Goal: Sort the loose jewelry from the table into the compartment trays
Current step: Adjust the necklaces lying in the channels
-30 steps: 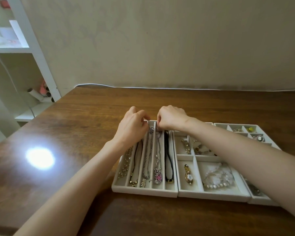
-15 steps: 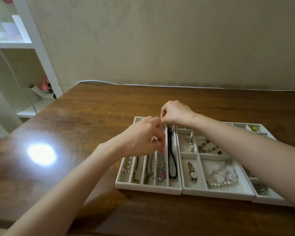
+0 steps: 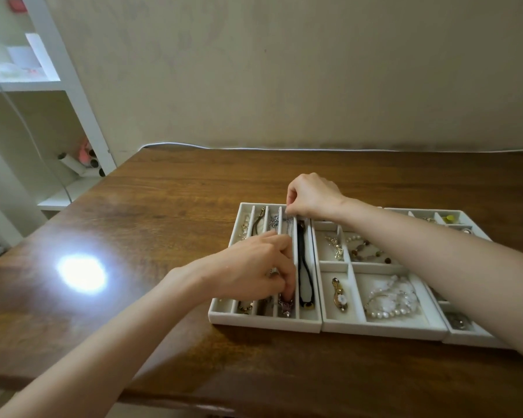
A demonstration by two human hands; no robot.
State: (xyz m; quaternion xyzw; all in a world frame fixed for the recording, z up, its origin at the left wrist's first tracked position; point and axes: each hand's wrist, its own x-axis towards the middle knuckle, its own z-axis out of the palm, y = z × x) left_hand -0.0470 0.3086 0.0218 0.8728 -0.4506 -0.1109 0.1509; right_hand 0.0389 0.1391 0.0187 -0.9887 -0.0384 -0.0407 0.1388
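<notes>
Three white compartment trays stand side by side, walls touching, near the front edge of the wooden surface (image 3: 163, 206), toward its right. A narrow strip of wood separates them from that front edge, and a broader band lies behind them up to the far edge, where a white cable (image 3: 284, 147) runs along the wall. A wide stretch of wood with a bright glare spot (image 3: 82, 274) reaches from the left tray (image 3: 263, 322) to the surface's left edge, beyond which stands a white shelf unit (image 3: 73, 86).

The silver necklace (image 3: 289, 224) lies stretched along the fourth long slot of the left tray, a thin chain with a pinkish pendant at the near end. The right hand (image 3: 311, 196) hovers at the tray's far rim, its grip pinched together on the chain's far end. The left hand (image 3: 254, 267) reaches into the same slot near the front, its grip curled onto the chain just above the pendant.

A black cord necklace (image 3: 304, 267) fills the fifth slot just beside it. The middle tray (image 3: 375, 330) holds a gold brooch (image 3: 338, 295) and a pearl bracelet (image 3: 387, 300) in separate compartments. The right forearm crosses over the right tray (image 3: 465, 339).
</notes>
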